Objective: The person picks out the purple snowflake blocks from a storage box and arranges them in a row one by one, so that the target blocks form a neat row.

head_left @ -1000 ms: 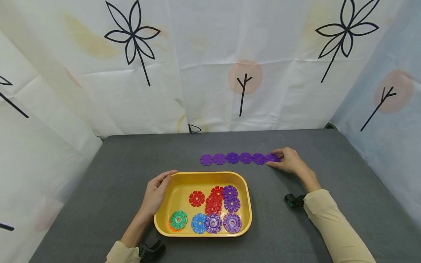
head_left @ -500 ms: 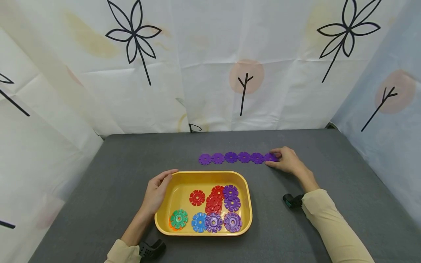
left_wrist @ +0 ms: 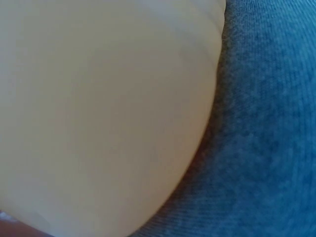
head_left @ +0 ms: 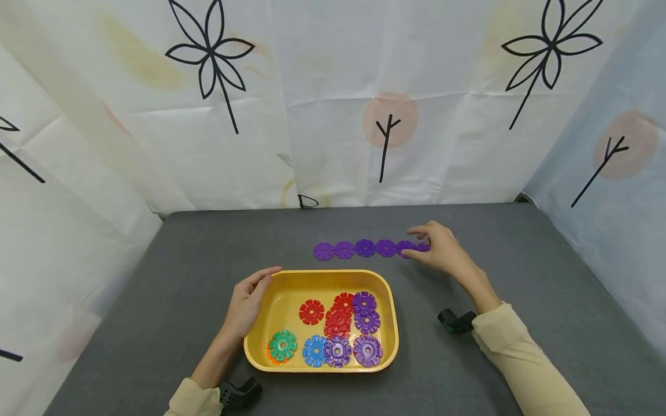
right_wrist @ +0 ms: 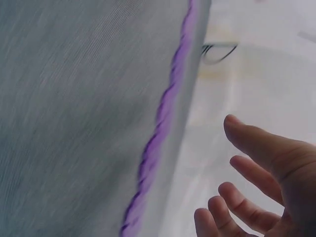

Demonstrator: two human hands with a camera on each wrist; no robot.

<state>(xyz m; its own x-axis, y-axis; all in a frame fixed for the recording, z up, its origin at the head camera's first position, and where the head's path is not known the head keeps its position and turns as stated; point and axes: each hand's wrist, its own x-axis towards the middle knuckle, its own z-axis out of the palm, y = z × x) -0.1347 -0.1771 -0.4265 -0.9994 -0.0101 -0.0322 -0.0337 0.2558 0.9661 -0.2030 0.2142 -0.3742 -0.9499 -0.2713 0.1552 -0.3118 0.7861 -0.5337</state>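
Grey table (head_left: 208, 260), purple disc row (head_left: 369, 249) ending beneath right hand (head_left: 443, 248) (fingers spread), left hand (head_left: 246, 300) gripping tray (head_left: 283, 297)

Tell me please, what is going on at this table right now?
A person is handling flower-edged discs on a grey table. The right hand hangs open over the right end of a row of six purple discs, not gripping it. The left hand rests against the left side of a yellow tray. Inside that are red discs, more purple discs, a blue disc and a green disc partly covering an orange piece.
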